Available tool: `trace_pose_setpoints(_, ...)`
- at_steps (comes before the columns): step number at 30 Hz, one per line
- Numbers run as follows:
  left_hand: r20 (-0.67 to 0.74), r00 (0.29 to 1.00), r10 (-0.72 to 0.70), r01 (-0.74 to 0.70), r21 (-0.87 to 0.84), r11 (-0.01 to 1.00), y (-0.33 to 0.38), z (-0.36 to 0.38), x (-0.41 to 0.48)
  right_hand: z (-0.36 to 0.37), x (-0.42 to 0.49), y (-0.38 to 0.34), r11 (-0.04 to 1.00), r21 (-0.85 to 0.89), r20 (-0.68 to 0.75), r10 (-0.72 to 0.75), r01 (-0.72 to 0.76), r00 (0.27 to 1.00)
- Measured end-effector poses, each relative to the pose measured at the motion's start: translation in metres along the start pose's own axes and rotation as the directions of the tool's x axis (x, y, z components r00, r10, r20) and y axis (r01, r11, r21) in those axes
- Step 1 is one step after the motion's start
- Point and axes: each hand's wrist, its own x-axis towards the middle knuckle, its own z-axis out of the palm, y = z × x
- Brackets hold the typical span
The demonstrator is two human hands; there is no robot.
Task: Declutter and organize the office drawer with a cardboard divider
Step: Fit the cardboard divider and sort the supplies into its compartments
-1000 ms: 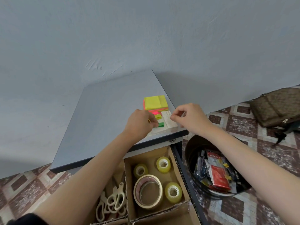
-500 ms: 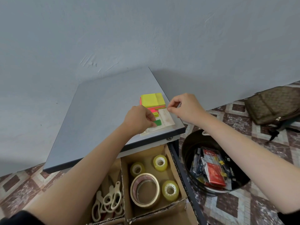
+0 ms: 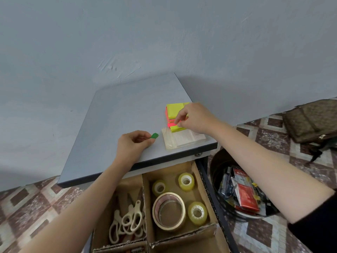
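Near the grey desktop's (image 3: 118,115) front right corner, the left hand (image 3: 134,143) pinches a small green sticky-tab pad (image 3: 154,135). The right hand (image 3: 196,117) pinches the neon pink-and-yellow sticky-note stack (image 3: 175,109). The cardboard-divided drawer (image 3: 171,172) lies open below the front edge, nearest the left hand.

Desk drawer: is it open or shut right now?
Open. The drawer is pulled out below the desktop, exposing scissors left of the cardboard divider and tape rolls right of it.
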Motion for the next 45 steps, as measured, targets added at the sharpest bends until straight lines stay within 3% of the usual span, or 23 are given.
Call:
trace_pose_setpoints(13, 0.013, 0.998, 0.058, -0.058, -0.022, 0.998, -0.006, 0.0, 0.0, 0.007, 0.007, -0.003, 0.995, -0.098, 0.061, 0.02, -0.014, 0.998)
trace_pose_setpoints(20, 0.015, 0.998, 0.064, -0.064, -0.017, 0.998, -0.005, 0.001, -0.001, 0.002, 0.004, -0.007, 0.997, -0.045, 0.179, 0.065, -0.058, 0.982)
trace_pose_setpoints(32, 0.021, 0.997, 0.072, -0.071, -0.022, 0.997, -0.006, 0.002, 0.001, 0.0, 0.004, -0.015, 0.986, -0.062, 0.243, 0.168, -0.157, 0.955)
trace_pose_setpoints(45, 0.027, 0.994, 0.103, -0.103, -0.016, 0.995, -0.009, 0.002, 0.003, 0.009, -0.002, -0.024, 0.965, -0.238, 0.143, 0.147, -0.11, 0.979)
